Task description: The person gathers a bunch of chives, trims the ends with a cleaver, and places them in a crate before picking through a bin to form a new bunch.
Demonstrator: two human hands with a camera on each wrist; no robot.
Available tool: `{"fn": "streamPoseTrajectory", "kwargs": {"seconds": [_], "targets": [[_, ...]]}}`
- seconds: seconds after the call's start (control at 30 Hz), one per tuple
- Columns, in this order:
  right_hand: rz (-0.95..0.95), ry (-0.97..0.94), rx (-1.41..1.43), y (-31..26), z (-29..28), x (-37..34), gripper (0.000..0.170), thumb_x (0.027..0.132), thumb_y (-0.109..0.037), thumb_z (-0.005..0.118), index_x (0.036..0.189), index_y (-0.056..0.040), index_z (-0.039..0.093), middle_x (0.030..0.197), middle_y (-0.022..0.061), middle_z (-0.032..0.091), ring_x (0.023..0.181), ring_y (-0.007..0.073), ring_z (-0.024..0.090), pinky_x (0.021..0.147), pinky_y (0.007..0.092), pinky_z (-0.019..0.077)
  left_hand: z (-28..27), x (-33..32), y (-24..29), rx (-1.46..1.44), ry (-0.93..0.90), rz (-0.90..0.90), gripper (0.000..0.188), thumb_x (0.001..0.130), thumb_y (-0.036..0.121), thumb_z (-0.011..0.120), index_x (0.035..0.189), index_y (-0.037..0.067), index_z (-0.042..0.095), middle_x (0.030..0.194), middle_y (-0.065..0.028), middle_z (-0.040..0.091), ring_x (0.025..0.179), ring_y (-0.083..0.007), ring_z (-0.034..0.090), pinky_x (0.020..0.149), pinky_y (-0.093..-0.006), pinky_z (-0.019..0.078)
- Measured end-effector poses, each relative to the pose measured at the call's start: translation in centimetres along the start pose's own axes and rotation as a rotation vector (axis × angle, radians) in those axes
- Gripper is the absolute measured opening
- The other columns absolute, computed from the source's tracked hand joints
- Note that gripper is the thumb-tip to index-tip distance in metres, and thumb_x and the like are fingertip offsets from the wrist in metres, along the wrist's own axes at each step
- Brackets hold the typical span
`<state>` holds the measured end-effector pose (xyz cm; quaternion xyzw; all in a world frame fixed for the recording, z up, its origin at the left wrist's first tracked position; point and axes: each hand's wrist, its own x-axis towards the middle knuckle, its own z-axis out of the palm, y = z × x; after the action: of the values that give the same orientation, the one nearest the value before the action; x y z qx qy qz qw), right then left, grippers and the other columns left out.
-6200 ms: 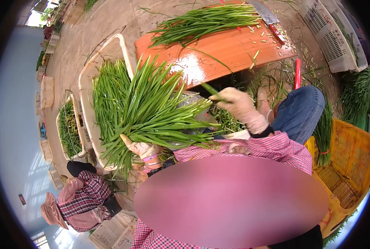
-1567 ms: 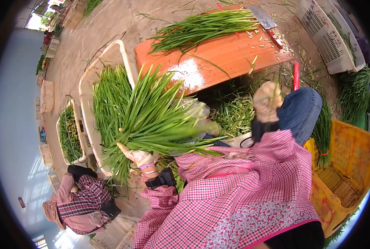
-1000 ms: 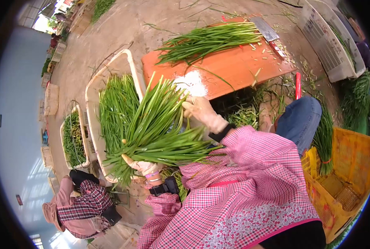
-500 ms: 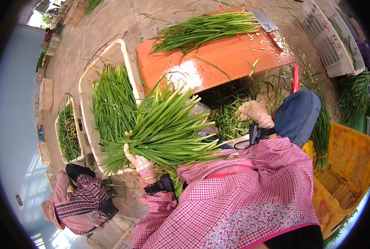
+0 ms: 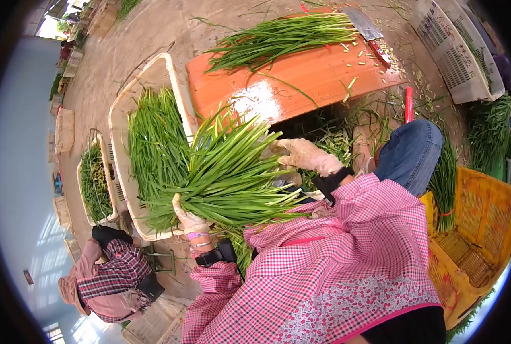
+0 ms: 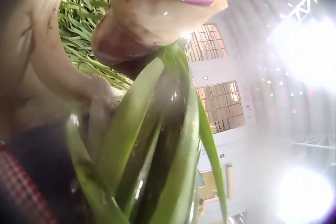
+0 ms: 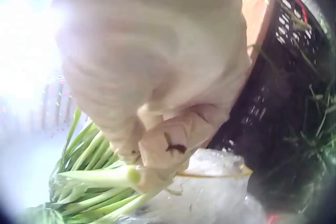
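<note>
In the head view the gloved left hand (image 5: 191, 219) grips a large bunch of long green stalks (image 5: 226, 178), its thumb over the leaves. Blades also run down past the left hand (image 6: 157, 19) in the left wrist view. The gloved right hand (image 5: 311, 156) is at the pale cut ends, on the bunch's right side. In the right wrist view the right hand (image 7: 157, 77) pinches a pale stalk end (image 7: 100, 177) between thumb and fingers. Clear plastic (image 7: 210, 192) lies below that hand.
An orange board (image 5: 335, 80) bears another green bunch (image 5: 284, 40) and a cleaver (image 5: 364, 26). A cream crate (image 5: 117, 114) of greens stands left, a yellow crate (image 5: 479, 218) right. Trimmings (image 5: 341, 143) lie below the board. Another person (image 5: 112, 275) sits at lower left.
From beside the trimmings, my right hand has moved left to the cut ends of the bunch. My left hand keeps its grip on the bunch, nearly in the same place.
</note>
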<state>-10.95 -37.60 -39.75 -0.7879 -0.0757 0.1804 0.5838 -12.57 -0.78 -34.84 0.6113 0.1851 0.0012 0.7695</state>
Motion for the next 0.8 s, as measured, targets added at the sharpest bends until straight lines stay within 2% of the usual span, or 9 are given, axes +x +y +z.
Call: {"fn": "streamPoseTrajectory", "kwargs": {"seconds": [0.07,0.13,0.2,0.3,0.43,0.5,0.57,0.6,0.8], "targets": [[0.138,-0.110,0.299,0.4,-0.1,0.0,0.043,0.087,-0.026,0.065,0.121,-0.0008,0.056,0.098,0.0096,0.067,0.078,0.0131,0.065,0.063,0.0247,0.0501,-3.1,-0.8,-1.5,0.596,0.008,0.230,0.052,0.094,0.038,0.044,0.134,0.005,0.041,0.132,-0.0131,0.051,0.113,-0.0279,0.053,0.098,-0.0415,0.0430],[0.227,-0.230,0.503,0.9,-0.6,-0.7,0.039,0.090,-0.029,0.062,0.116,0.0005,0.059,0.093,0.0077,0.067,0.072,0.0093,0.063,0.059,0.0215,0.0476,-5.0,-0.5,-2.1,0.433,-0.094,0.139,0.050,0.096,0.033,0.041,0.137,0.005,0.037,0.134,-0.0114,0.050,0.114,-0.0256,0.053,0.100,-0.0393,0.0413],[0.263,-0.365,0.610,1.4,-2.0,-2.2,0.037,0.093,-0.031,0.059,0.112,0.0002,0.061,0.086,0.0062,0.067,0.065,0.0068,0.060,0.055,0.0186,0.0448,-6.4,0.6,-2.4,-0.495,-0.274,-0.267,0.048,0.097,0.032,0.039,0.137,0.006,0.036,0.135,-0.0093,0.050,0.117,-0.0238,0.051,0.103,-0.0391,0.0388],[0.184,-0.369,0.654,1.6,-2.9,-4.1,0.035,0.093,-0.033,0.057,0.101,0.0002,0.065,0.069,0.0013,0.061,0.053,0.0047,0.050,0.049,0.0181,0.0380,-6.5,0.9,-3.9,-0.094,-0.077,-0.207,0.048,0.098,0.037,0.035,0.136,0.008,0.041,0.139,-0.0057,0.048,0.125,-0.0240,0.045,0.108,-0.0436,0.0308],[-0.116,-0.372,0.958,-2.1,-4.6,-5.9,0.029,0.089,-0.027,0.063,0.091,0.0009,0.070,0.061,0.0022,0.058,0.047,0.0041,0.043,0.043,0.0201,0.0315,-4.5,-0.5,-3.3,-0.538,-0.371,-0.278,0.051,0.098,0.041,0.035,0.136,0.006,0.041,0.138,-0.0082,0.047,0.124,-0.0266,0.045,0.106,-0.0453,0.0345],[-0.015,-0.425,0.844,-5.2,-5.4,-6.4,0.026,0.087,-0.023,0.065,0.093,0.0016,0.070,0.058,0.0021,0.056,0.046,0.0028,0.040,0.042,0.0196,0.0303,-4.8,-1.5,-3.5,0.257,-0.265,-0.044,0.054,0.098,0.044,0.032,0.139,0.009,0.037,0.139,-0.0081,0.046,0.126,-0.0267,0.044,0.109,-0.0467,0.0301],[-0.087,-0.570,0.753,-10.2,-4.2,-6.5,0.022,0.087,-0.020,0.064,0.093,0.0010,0.070,0.069,0.0035,0.062,0.051,0.0041,0.046,0.045,0.0197,0.0360,2.8,-4.2,0.7,-0.321,0.174,-0.304,0.055,0.098,0.046,0.028,0.140,0.011,0.035,0.143,-0.0060,0.042,0.131,-0.0246,0.039,0.112,-0.0473,0.0247],[-0.233,-0.645,0.665,-10.7,-3.5,-6.3,0.022,0.087,-0.019,0.064,0.093,0.0008,0.070,0.074,0.0050,0.066,0.053,0.0047,0.048,0.047,0.0200,0.0390,1.4,-3.8,-0.1,-0.196,0.033,-0.226,0.054,0.098,0.046,0.028,0.141,0.012,0.035,0.143,-0.0061,0.043,0.130,-0.0246,0.040,0.112,-0.0472,0.0250],[0.109,0.227,0.297,-3.5,-4.0,-0.1,0.034,0.085,-0.033,0.066,0.102,-0.0030,0.069,0.091,0.0075,0.070,0.081,0.0139,0.065,0.073,0.0261,0.0515,-1.4,-2.1,-2.4,-0.298,0.108,-0.290,0.055,0.098,0.047,0.032,0.140,0.013,0.035,0.138,-0.0080,0.047,0.123,-0.0276,0.046,0.106,-0.0467,0.0336]]}}
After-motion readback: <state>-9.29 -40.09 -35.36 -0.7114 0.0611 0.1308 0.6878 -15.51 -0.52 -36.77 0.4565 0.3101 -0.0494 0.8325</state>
